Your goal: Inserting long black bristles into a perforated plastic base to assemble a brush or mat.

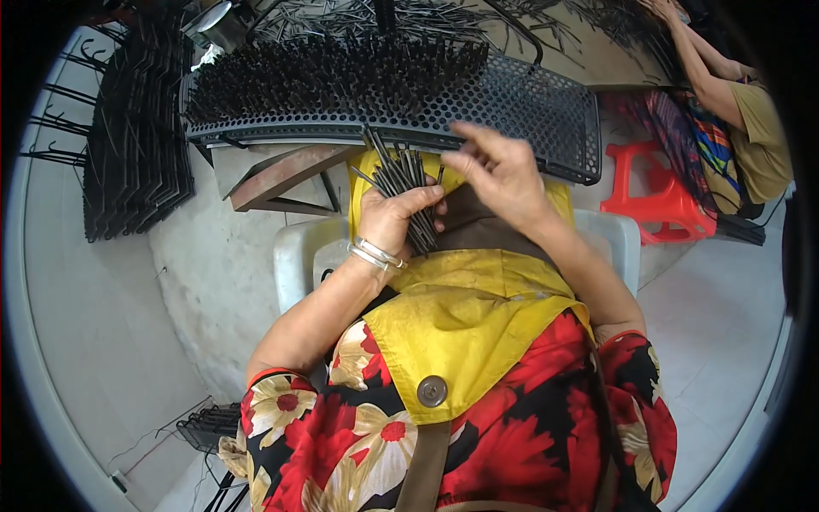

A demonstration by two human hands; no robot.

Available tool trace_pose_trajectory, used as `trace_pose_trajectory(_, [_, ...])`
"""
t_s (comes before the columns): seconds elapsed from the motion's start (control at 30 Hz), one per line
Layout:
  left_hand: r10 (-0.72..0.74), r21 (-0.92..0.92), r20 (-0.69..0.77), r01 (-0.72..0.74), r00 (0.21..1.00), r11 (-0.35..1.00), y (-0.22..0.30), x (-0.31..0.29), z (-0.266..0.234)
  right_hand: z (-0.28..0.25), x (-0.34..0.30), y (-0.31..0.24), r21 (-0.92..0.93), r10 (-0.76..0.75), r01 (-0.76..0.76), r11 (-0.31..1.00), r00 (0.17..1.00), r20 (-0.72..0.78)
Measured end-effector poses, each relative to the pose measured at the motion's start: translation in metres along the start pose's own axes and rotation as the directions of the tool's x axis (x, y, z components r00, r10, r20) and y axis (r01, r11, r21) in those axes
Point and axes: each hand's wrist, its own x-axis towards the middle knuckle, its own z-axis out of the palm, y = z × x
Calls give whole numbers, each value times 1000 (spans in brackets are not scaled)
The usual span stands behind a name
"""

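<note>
My left hand (391,218) is closed around a bundle of thin dark rods (401,177), which fan out unevenly above the thumb and poke out below the fist. To its right, my right hand (508,179) hovers in front of the rack's near edge. Its index finger and thumb are apart, and I see nothing between them. Just beyond both hands stands a black perforated metal rack (546,107). Many short dark rods (341,81) stand upright in its holes across the left and middle, while the holes at the right end show bare.
Loose dark rods (512,26) lie scattered on the table behind the rack. Dark stacked racks (136,145) hang at the left. A red plastic stool (653,192) stands at the right, near another person's arm (704,72). A yellow apron (478,286) covers my lap.
</note>
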Motion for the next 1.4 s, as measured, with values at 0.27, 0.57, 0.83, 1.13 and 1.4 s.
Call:
trace_pose_trajectory(0.27, [-31,72,109,23,994,997,0,-2,4,-6,-16,-12,196,183,-187,963,982,35])
trace_pose_trajectory(0.57, [-52,62,52,48,997,997,-2,-4,4,-30,62,11,-308,-407,286,907,778,-478])
trace_pose_trajectory(0.83, [15,75,-10,-14,1000,997,-7,-2,2,-16,75,26,-558,-755,564,609,628,-188])
trace_pose_trajectory(1.13, [47,44,-21,-46,999,998,-3,-1,1,-2,35,1,-358,-320,314,879,946,46])
trace_pose_trajectory(1.4, [30,6,25,-30,999,1000,2,-4,7,-11,8,-10,221,102,-104,970,995,19])
